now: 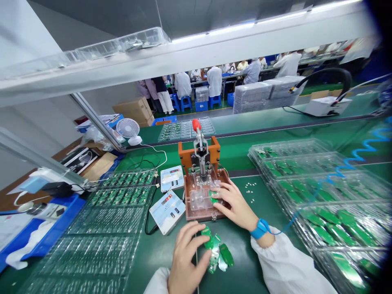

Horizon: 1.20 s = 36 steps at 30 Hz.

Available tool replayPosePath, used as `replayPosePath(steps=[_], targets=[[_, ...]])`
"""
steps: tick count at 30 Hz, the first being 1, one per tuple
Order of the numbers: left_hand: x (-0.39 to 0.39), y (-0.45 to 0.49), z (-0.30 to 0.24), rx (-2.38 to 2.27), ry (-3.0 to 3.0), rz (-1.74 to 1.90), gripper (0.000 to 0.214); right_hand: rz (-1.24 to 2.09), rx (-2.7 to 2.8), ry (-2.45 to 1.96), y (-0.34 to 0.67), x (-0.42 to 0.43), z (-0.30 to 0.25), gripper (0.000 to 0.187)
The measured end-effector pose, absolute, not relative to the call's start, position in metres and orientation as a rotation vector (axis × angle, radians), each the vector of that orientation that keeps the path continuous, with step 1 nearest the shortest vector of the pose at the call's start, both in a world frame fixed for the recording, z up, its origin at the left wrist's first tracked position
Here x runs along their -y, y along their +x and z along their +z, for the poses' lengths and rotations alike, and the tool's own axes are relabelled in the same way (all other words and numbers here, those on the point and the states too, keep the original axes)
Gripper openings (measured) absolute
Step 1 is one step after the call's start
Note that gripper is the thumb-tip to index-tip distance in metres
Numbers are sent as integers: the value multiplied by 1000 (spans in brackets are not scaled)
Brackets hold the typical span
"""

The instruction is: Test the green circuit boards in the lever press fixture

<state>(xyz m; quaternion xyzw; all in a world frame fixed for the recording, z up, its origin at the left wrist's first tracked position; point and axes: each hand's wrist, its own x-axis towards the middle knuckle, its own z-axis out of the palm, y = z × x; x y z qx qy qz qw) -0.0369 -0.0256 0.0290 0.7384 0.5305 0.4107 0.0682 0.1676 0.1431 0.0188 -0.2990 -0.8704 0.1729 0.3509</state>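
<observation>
My right hand [234, 203] reaches into the clamp fixture [200, 196], its thumb and fingers around the edge of a small green circuit board [213, 197] on the right of the clear nest. The fixture's toggle clamp has a red handle [196, 125] pointing up. On the bench in front lies a loose pile of green circuit boards [226, 254], some showing a silvery side. At the pile's left edge is my left hand [190, 255], fingers curved and apart, fingertips by a board; whether they touch it is unclear. A blue wrist strap [259, 229] circles my right wrist.
Two boxes with red displays, an upper one [172, 179] and a lower one [168, 211], stand left of the fixture. Clear trays [101, 228] partly filled with boards lie left; stacked trays of boards [333, 216] lie right. The strap's blue coiled cord [346, 161] crosses them. Small white pieces [250, 188] lie nearby.
</observation>
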Motion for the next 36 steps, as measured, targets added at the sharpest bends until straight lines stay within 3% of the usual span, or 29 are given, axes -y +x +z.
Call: replayPosePath(steps=[11, 36], targets=[[-68, -71, 40, -1553, 2250, 1256, 19, 452, 2242, -767, 168, -143, 15, 20], [-68, -58, 24, -1641, 2287, 1237, 17, 538, 2255, -771, 170, -141, 19, 23]])
